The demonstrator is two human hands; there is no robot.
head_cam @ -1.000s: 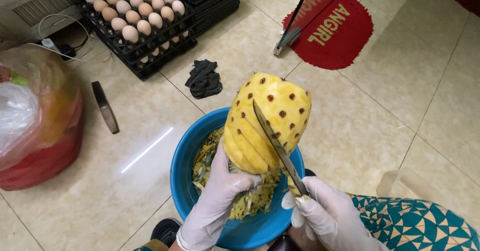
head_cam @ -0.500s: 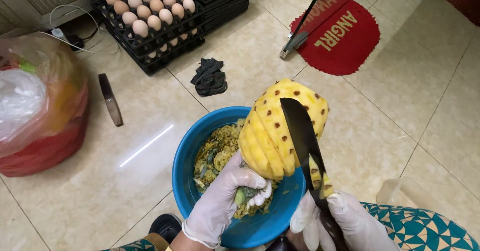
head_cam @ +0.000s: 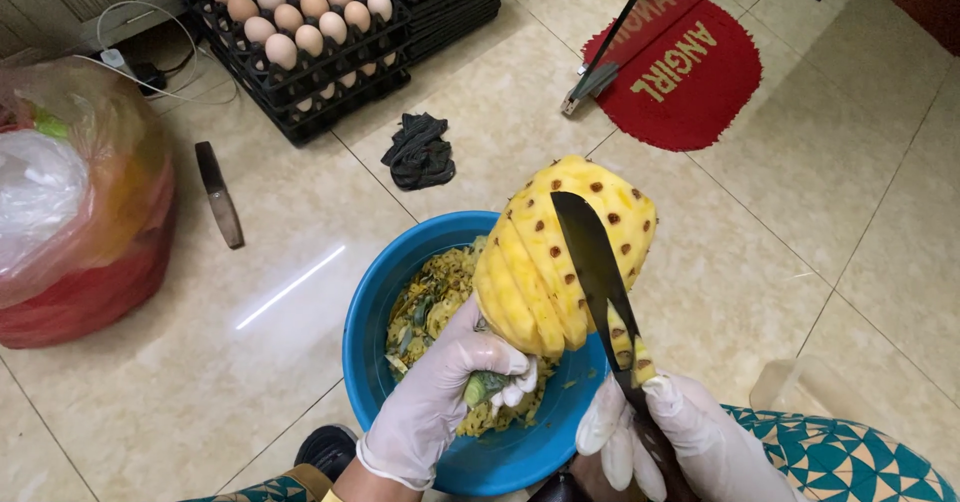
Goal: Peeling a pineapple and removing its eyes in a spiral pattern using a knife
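My left hand (head_cam: 440, 397), in a white glove, grips the green stub at the base of a peeled yellow pineapple (head_cam: 545, 252) dotted with brown eyes, holding it tilted over a blue bowl (head_cam: 375, 292). My right hand (head_cam: 665, 442), also gloved, is closed on the handle of a dark-bladed knife (head_cam: 590, 257). The blade lies flat against the pineapple's side, with a yellow sliver of fruit stuck to it near the handle. Several diagonal grooves are cut into the fruit's left side. The bowl holds pineapple peel scraps.
Black crates with trays of eggs (head_cam: 295, 17) stand at the back. A red and clear plastic bag (head_cam: 75, 212) sits at left. On the tiled floor lie a second knife (head_cam: 218, 194), a dark rag (head_cam: 420, 150) and a red mat (head_cam: 690, 67). A patterned teal garment (head_cam: 850, 457) is at lower right.
The knife has lifted off the cut and its blade now rests higher across the pineapple's side. The pineapple stays tilted over the bowl in my left hand.
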